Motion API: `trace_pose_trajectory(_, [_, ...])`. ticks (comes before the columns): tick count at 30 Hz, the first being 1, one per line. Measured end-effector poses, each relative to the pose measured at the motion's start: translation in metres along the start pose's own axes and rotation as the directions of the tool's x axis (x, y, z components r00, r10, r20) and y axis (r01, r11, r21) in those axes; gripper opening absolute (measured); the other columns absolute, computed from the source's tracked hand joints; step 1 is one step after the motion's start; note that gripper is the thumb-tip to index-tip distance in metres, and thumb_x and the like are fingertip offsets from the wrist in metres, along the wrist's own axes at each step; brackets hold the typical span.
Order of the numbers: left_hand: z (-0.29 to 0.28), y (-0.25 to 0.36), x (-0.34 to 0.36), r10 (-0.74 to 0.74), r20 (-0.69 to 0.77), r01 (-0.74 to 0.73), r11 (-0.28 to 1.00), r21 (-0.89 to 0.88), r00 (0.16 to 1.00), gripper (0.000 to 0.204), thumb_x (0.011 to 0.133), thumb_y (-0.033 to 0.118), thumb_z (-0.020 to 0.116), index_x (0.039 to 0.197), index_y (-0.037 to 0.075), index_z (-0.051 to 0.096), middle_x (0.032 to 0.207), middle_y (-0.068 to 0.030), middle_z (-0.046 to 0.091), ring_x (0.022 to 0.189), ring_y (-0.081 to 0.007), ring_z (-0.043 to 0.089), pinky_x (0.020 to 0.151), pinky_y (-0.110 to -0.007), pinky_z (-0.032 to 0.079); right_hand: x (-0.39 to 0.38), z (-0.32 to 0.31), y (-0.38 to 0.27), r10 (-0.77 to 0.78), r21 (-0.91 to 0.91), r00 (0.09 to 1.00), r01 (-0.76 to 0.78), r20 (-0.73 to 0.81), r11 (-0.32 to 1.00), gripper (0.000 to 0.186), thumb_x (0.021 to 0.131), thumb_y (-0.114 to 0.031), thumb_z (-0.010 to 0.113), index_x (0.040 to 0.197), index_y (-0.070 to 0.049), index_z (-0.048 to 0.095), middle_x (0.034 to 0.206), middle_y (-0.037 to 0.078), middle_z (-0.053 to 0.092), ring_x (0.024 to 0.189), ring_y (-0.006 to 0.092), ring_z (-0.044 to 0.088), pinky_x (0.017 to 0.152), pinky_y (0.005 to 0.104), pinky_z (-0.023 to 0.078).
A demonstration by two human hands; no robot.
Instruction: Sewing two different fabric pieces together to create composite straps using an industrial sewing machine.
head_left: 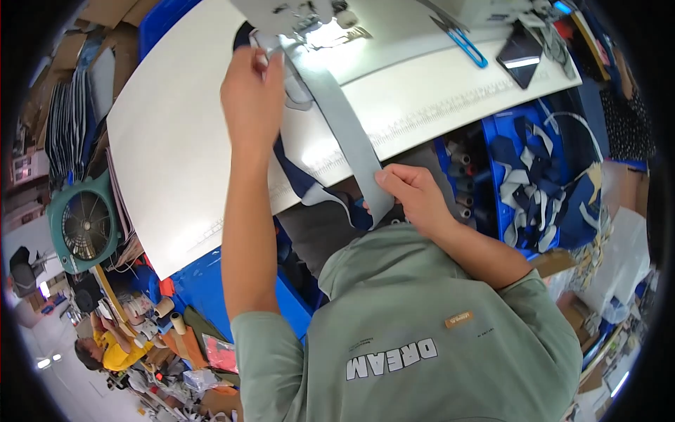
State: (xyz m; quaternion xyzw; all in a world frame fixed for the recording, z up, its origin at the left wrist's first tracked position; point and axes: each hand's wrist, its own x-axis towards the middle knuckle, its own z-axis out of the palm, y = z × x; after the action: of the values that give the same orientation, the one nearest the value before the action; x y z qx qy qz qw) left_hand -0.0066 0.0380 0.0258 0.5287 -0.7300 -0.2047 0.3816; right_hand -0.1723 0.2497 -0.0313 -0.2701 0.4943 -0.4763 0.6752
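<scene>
The grey fabric strip lies across the white table, under the lit head of the sewing machine at its far end. Its long axis goes slantwise, from the machine down and to the right toward the person's body, and the near end comes out past the front edge of the table. At this near end is the right hand. Its grip is closed on the strip, the thumb being on the upper face, and the part between hand and machine looks quite straight.

The left hand is nearer to the machine, to the left of the strip's far part. Its thumb and finger are brought close together, but one cannot tell whether this grip has any cloth in it. So the strip runs from the left hand toward the right and nearer the body, with only the right hand clearly upon it.

A dark blue band bends in a loose curve from below the left hand to the strip's near end; whether the two are joined is not clear. The blue-handled snips lie on the table, well apart from both hands.
</scene>
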Motion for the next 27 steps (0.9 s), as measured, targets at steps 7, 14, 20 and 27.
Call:
trace_pose_trajectory(7, [-0.012,0.03,-0.228,-0.265,0.513,0.424,0.879,-0.22,0.816,0.026,0.107,0.019,0.055,0.098,-0.003,0.063,0.081,-0.014,0.058,0.071,-0.0225,0.057,0.068,-0.034,0.047,-0.047,-0.02,0.025,0.061,-0.042,0.99,-0.056,0.126,0.998,0.024,0.107,-0.02,0.056,0.106,0.0,0.069,0.094,-0.002,0.067,0.088,0.0039,0.058,0.08,0.0224,0.047])
trace_pose_trajectory(14, [0.002,0.034,-0.265,-0.367,0.495,0.593,0.671,-0.445,0.787,0.031,0.111,0.024,0.047,0.1,-0.002,0.061,0.084,0.0004,0.058,0.078,-0.0099,0.049,0.072,-0.028,0.043,-0.066,-0.02,0.046,0.058,0.059,0.996,-0.062,0.075,0.996,0.016,0.1,-0.002,0.063,0.116,-0.002,0.064,0.098,-0.001,0.068,0.088,0.0024,0.059,0.079,0.0205,0.047])
trace_pose_trajectory(20, [0.007,0.034,-0.263,-0.292,0.503,0.547,0.678,-0.491,0.814,0.025,0.11,0.022,0.052,0.101,0.001,0.062,0.085,0.0034,0.056,0.08,-0.005,0.047,0.072,-0.023,0.04,-0.072,-0.025,0.047,-0.055,0.102,0.998,0.059,-0.044,0.993,0.017,0.097,-0.003,0.067,0.113,0.0,0.062,0.095,0.001,0.07,0.088,0.0023,0.061,0.075,0.0196,0.047])
trace_pose_trajectory(27, [0.014,0.034,-0.264,-0.287,0.523,0.568,0.637,-0.522,0.803,0.019,0.107,0.017,0.057,0.099,0.001,0.062,0.082,0.0057,0.054,0.076,-0.0029,0.045,0.068,-0.021,0.037,-0.072,-0.025,0.038,0.02,0.046,0.997,-0.017,-0.07,0.999,0.011,0.098,-0.006,0.068,0.107,0.0,0.065,0.093,-0.002,0.068,0.086,0.0021,0.06,0.074,0.0194,0.046])
